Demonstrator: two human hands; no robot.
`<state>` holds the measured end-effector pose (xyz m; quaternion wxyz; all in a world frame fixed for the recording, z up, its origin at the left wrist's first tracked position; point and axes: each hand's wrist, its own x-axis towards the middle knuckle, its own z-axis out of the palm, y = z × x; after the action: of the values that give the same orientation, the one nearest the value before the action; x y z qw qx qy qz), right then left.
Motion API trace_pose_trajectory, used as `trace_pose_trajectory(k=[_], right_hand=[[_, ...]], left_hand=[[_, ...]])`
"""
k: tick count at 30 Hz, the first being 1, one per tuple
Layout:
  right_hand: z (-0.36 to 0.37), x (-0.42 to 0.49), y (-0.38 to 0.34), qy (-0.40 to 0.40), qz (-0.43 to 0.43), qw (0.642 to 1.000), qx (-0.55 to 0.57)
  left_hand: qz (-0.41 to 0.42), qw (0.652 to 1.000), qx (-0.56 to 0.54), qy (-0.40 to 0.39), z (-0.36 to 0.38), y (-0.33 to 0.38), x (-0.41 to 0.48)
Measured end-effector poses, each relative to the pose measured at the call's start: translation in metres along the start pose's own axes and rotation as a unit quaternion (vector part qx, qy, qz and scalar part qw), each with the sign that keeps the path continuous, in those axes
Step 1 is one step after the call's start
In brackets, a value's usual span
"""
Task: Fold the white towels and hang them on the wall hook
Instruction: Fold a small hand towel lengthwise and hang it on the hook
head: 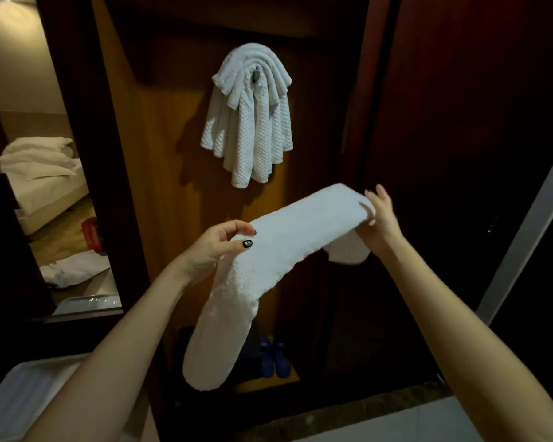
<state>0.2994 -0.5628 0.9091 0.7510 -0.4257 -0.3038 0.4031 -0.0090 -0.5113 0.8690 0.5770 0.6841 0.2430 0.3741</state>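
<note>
Where the fingers (pixel 237 231) of the left hand (pixel 213 250) pinch the near edge of the folded white towel (pixel 288 237), the right hand (pixel 382 218) holds the far part, thumb on the near face and its fingers apparently wrapped behind the cloth. The towel spans the two hands as a narrow band. A long end hangs down from the left hand and a short end droops behind the right wrist. It is held in the air, below the wall hook (pixel 256 74) and apart from it. To hang it well, the middle of the band should probably be raised over the hook, both grips kept firm so the folds stay aligned, and the two ends let fall about evenly. Waffle-weave towels (pixel 249 129) already drape over the hook on the wooden panel (pixel 173 154). Blue shoes (pixel 275 358) lie on the floor below.
</note>
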Motion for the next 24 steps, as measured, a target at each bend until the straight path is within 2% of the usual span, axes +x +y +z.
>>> trace_pose_trajectory(k=[3,9,12,14,17,21,24], right_hand=[[-0.012,-0.007,0.016,-0.055,0.078,0.995,0.032],[-0.008,-0.012,0.015,-0.106,0.067,0.989,0.082],[0.01,-0.01,0.011,-0.08,0.072,0.975,0.192],[0.024,-0.009,0.013,-0.095,0.093,0.961,0.243],[0.043,-0.005,0.015,-0.119,0.097,0.973,0.174],[0.061,0.02,-0.003,-0.097,0.045,0.976,0.19],[0.081,0.041,-0.025,-0.098,-0.017,0.989,0.107]], left_hand=[[-0.007,0.999,0.017,-0.028,0.004,0.008,0.011],[-0.014,0.997,0.064,-0.049,0.005,0.022,0.029],[-0.003,0.996,0.075,-0.052,0.004,0.038,0.04],[0.01,0.996,0.069,-0.058,0.003,0.049,0.049],[0.023,0.995,0.063,-0.068,-0.004,0.066,0.061],[0.018,0.993,0.086,-0.08,-0.019,0.085,0.076],[-0.004,0.989,0.127,-0.081,-0.039,0.098,0.092]])
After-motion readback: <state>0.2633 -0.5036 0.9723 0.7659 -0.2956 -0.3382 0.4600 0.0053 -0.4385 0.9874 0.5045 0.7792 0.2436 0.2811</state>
